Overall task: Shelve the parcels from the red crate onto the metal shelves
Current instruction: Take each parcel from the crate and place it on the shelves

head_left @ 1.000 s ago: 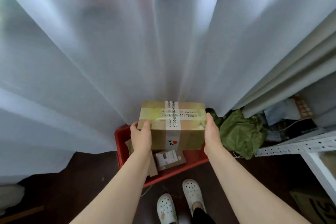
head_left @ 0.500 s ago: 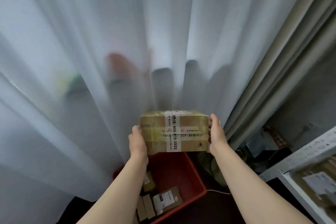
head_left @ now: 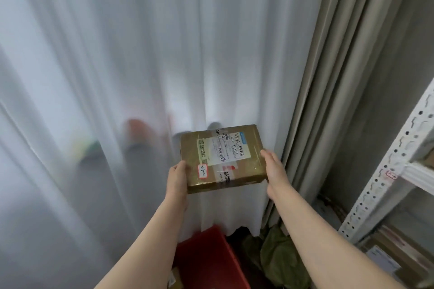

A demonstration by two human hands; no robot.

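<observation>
I note a white curtain (head_left: 117,77) filling most of the view, with the metal shelves (head_left: 385,171) at the right edge; their lower level already carries some boxes (head_left: 385,253), so I judge part of the shelving done, though I cannot count them. The red crate (head_left: 206,258) sits on the floor at the bottom of the view, only partly in frame; something pale shows at its near-left corner, perhaps more parcels, but I cannot confirm this. A green cloth (head_left: 279,258) lies just beside the crate.

One parcel (head_left: 220,159) is held in the air above the crate, label side up, well apart from the shelves; its placement is not yet done.

The hands are set apart at opposite ends of the parcel; the left hand (head_left: 177,178) clamps the near-left corner, thumb on top, fingers hidden beneath; the right hand (head_left: 274,169) lies flat against the right end, fingers fairly straight, pressing inward. A small sticker (head_left: 203,170) reading 3-2-2 sits beside the left thumb.
</observation>
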